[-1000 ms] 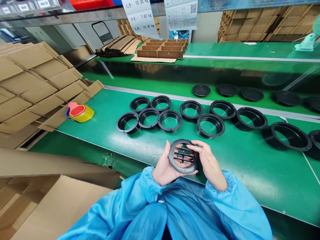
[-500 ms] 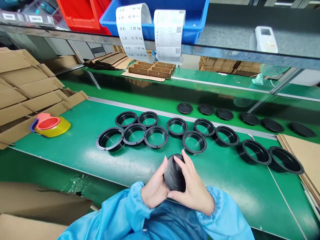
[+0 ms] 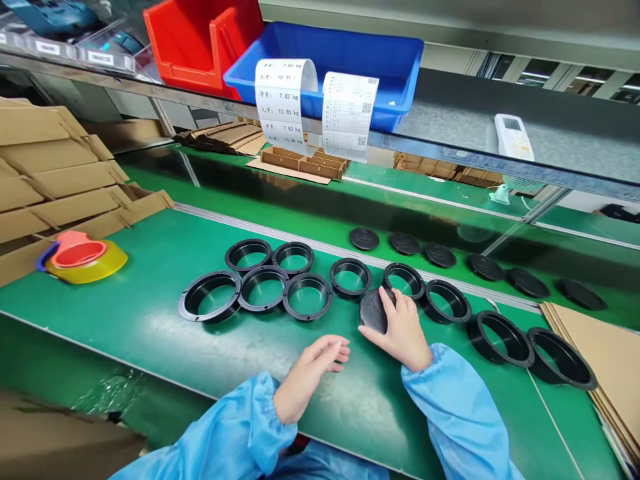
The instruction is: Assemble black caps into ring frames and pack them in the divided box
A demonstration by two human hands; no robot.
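Observation:
My right hand (image 3: 404, 328) grips a round black lid (image 3: 374, 309) with curved ridges on its face. The lid lies over the spot of a black ring in the front row, hiding that ring; whether it is seated cannot be seen. My left hand (image 3: 314, 368) hovers over the green table (image 3: 240, 360), empty, its fingers loosely curved and apart from the thumb. Around them stand several flanged black rings, among them one ring (image 3: 307, 297) left of the lid, one ring (image 3: 351, 278) behind it and another ring (image 3: 447, 301) to its right.
Several black lids (image 3: 440, 255) lie in a row beyond the metal rail. Cardboard dividers (image 3: 60, 167) are stacked at left beside nested coloured scoops (image 3: 85, 259). Flat cardboard (image 3: 600, 353) is at right. A shelf above carries a blue bin (image 3: 330, 60) and a red bin (image 3: 185, 47).
My right hand has carried the lid forward and right, onto the front-row ring's place. The left hand has let go of the lid and moved apart to the left. The view has tilted up.

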